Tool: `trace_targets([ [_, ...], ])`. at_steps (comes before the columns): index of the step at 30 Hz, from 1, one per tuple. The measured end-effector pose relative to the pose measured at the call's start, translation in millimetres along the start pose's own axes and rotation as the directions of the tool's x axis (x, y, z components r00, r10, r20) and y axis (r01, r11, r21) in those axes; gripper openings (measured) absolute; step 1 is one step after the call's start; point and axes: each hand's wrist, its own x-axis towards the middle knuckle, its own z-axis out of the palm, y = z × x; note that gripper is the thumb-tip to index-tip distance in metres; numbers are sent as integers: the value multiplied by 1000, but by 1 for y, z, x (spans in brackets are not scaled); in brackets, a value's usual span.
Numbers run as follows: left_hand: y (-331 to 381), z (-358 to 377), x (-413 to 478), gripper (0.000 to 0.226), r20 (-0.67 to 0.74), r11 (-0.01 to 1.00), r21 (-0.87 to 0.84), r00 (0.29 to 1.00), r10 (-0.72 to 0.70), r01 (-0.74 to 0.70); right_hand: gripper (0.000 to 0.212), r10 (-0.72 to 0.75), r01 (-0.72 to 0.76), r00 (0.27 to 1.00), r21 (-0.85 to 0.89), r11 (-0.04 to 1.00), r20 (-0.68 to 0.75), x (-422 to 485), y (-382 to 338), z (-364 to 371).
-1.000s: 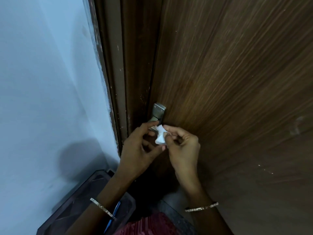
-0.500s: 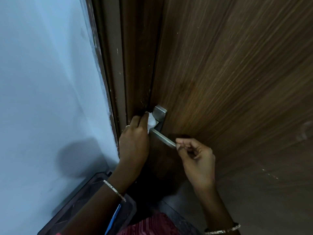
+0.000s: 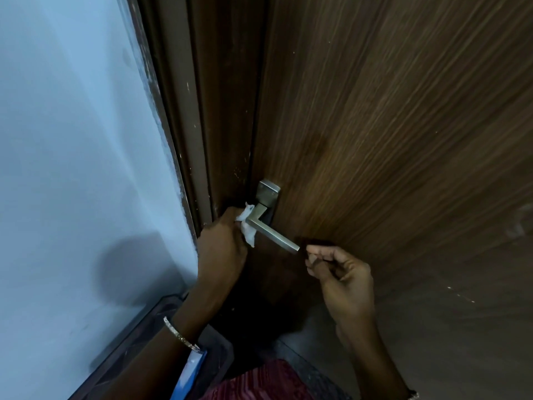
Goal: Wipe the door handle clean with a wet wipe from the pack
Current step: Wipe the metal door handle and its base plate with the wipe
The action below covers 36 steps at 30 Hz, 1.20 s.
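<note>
The left hand (image 3: 222, 249) pinches the wet wipe (image 3: 247, 226) against the elbow of the door handle (image 3: 274, 233), whose lever runs down and right toward the loosely curled, empty right hand (image 3: 340, 272) at its tip
</note>
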Motion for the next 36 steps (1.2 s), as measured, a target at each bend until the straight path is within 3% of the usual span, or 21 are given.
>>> trace_targets([
  [3,-2,-7,0,21,-68,1000,0,998,10,-10,27,5,-5,1000,2,1000,13,1,-1,-1],
  [6,10,-12,9,20,-164,989,17,975,150,-150,27,-12,12,1000,1,1000,7,4,-3,-3],
  [9,19,-6,16,21,-41,950,78,952,305,-301,28,-20,20,1000,11,1000,-4,6,-3,-4],
  [12,8,7,13,25,93,935,169,949,301,-313,24,-26,26,1000,1,1000,5,3,-3,-4],
  [18,-3,3,3,52,225,854,285,896,383,-436,23,11,-11,1000,10,1000,23,-3,6,-3],
  [21,-7,6,5,43,190,876,249,908,373,-413,23,20,-20,999,19,1000,29,-4,6,-5],
  [25,-11,9,-2,30,23,916,139,926,378,-377,23,13,-14,1000,36,999,13,-3,7,-10],
  [28,-11,8,-8,25,-142,972,-11,963,231,-235,23,27,-27,1000,46,999,7,-2,11,-12],
  [31,0,8,-13,24,-251,958,-285,967,-38,-36,21,65,-67,997,66,996,31,-1,14,-9],
  [34,5,11,-18,24,-189,846,-495,926,-328,198,16,99,-107,993,131,986,69,-3,12,0],
  [36,2,12,-17,20,-59,694,-625,865,-498,357,18,130,-148,985,170,974,113,-3,10,5],
])
